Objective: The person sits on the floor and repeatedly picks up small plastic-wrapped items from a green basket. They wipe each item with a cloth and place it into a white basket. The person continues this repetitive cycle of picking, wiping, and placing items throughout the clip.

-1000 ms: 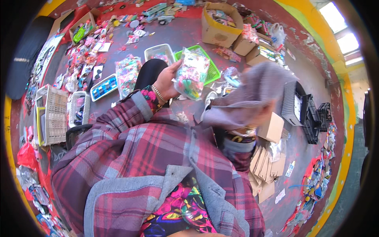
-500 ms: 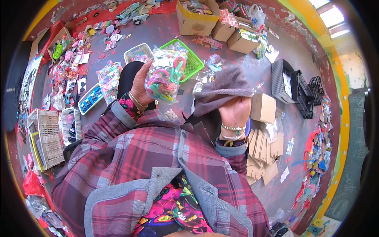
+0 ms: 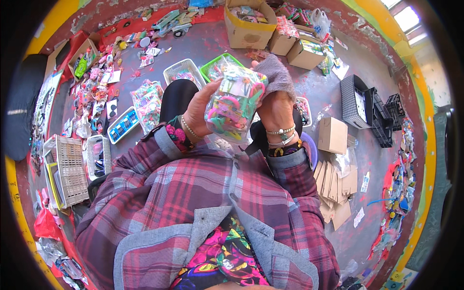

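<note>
In front of my lap, my left hand (image 3: 197, 112) grips the left side of a clear plastic bag of hair clips (image 3: 234, 104). Pink, green, yellow and other bright clips show through the plastic. A greyish-purple cloth (image 3: 277, 73) is in my right hand (image 3: 276, 110), and it lies against the bag's upper right edge. Most of my right fingers are covered by the cloth and the bag. Just behind the bag sits a green basket (image 3: 207, 70), partly hidden by it. To its left is a white basket (image 3: 167, 73) with small colourful pieces inside.
On the left are a blue tray (image 3: 116, 137), a small white basket (image 3: 89, 153) and a large beige crate (image 3: 73, 169). At right stand a cardboard box (image 3: 332, 135), flattened cardboard (image 3: 333, 186) and black crates (image 3: 379, 118). An open carton (image 3: 249, 36) stands at the back.
My right hand has brought the cloth leftward from apart from the bag to its upper right edge. The bag has shifted right in my left hand.
</note>
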`<control>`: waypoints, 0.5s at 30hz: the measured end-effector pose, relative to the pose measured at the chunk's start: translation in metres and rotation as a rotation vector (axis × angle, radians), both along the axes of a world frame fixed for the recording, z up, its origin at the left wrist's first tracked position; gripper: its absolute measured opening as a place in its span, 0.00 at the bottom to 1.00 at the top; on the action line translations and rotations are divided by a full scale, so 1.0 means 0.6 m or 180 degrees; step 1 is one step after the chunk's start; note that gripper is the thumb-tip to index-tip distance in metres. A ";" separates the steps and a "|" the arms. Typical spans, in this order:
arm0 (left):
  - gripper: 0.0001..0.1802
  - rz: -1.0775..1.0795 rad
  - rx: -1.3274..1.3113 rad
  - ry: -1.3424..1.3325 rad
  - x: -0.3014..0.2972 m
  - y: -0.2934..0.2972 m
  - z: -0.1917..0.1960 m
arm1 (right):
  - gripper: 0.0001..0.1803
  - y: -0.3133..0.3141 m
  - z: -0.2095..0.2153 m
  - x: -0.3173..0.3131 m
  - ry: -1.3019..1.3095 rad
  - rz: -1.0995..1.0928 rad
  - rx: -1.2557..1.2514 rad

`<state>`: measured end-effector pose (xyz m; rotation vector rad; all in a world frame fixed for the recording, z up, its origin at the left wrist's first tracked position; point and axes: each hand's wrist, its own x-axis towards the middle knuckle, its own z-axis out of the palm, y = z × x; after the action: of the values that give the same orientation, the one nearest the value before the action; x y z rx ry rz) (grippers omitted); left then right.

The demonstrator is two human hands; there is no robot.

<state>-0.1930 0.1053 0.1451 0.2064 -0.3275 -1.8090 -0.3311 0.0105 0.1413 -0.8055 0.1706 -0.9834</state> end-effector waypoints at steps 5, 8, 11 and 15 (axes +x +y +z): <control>0.27 0.0030 0.0085 0.0111 0.007 0.002 -0.004 | 0.27 -0.029 -0.010 -0.008 0.0605 -0.0571 -0.0433; 0.30 0.0471 0.0089 -0.0043 0.017 -0.006 0.013 | 0.23 -0.078 0.023 -0.052 0.1573 -0.1086 -0.1489; 0.33 0.0263 -0.0301 0.0325 0.028 -0.005 0.072 | 0.18 -0.096 0.101 -0.097 0.2601 -0.1185 -0.2595; 0.28 0.0682 -0.0555 -0.0014 0.031 -0.016 0.108 | 0.19 -0.082 0.093 -0.110 0.3351 -0.0346 -0.3011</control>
<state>-0.1744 0.0955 0.2097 0.1183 -0.4471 -1.5599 -0.3972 -0.0384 0.1969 -2.1689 0.6812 -0.6142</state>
